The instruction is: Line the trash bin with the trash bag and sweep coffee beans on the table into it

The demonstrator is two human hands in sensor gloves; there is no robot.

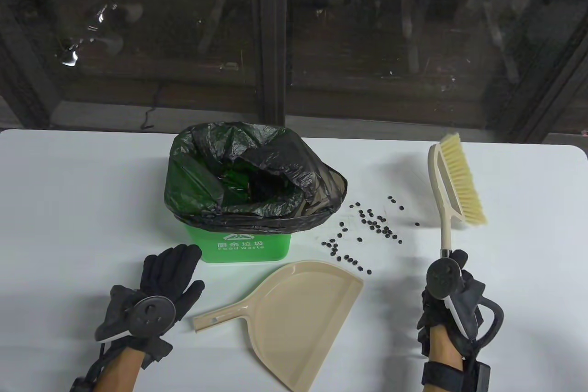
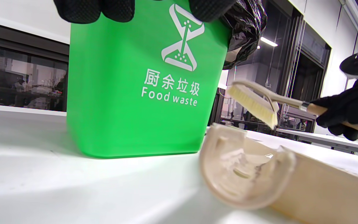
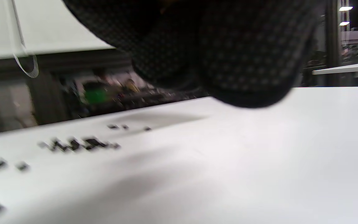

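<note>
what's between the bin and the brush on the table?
Scattered coffee beans on bare white table, between green bin and brush; clear in table view.

An office or lab space — white table (image 1: 82,190) before dark glass partitions (image 1: 367,33), desks beyond.

"What's on the table (image 1: 69,190)?"
"One green bin (image 1: 248,247), one black bag (image 1: 257,176) in it, one dustpan (image 1: 294,314), one brush (image 1: 457,180)."
"And beans?"
"Roughly thirty-five coffee beans (image 1: 367,226), two gloved hands"

White table (image 1: 505,272), dark glass windows (image 1: 390,33) behind — ceiling strip light (image 2: 268,41)
</note>
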